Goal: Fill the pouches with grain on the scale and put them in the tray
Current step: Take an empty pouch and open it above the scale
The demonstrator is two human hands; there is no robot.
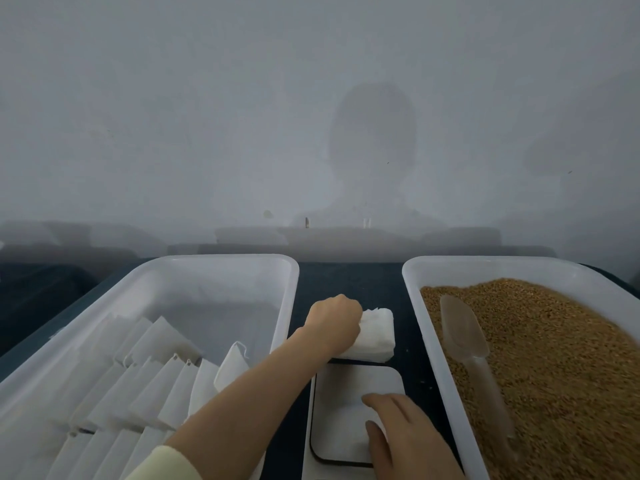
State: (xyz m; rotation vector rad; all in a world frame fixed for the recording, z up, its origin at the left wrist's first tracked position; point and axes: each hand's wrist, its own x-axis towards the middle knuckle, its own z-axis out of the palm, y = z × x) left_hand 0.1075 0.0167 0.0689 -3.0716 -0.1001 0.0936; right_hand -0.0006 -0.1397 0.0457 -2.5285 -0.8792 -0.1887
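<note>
A white scale [346,403] lies on the dark table between two trays. Just beyond it sits a stack of empty white pouches [375,336]; my left hand [334,322] grips its left side with curled fingers. My right hand [405,431] rests on the scale's near right corner with fingers relaxed and holds nothing. The left white tray [221,271] holds several filled white pouches [145,386] laid in overlapping rows. The right white tray [415,282] is full of brown grain [554,358], with a clear plastic scoop [465,336] lying on the grain.
A grey wall stands close behind the table, with my shadow on it. The dark table surface [349,282] shows between the trays beyond the pouch stack. The far part of the left tray is bare.
</note>
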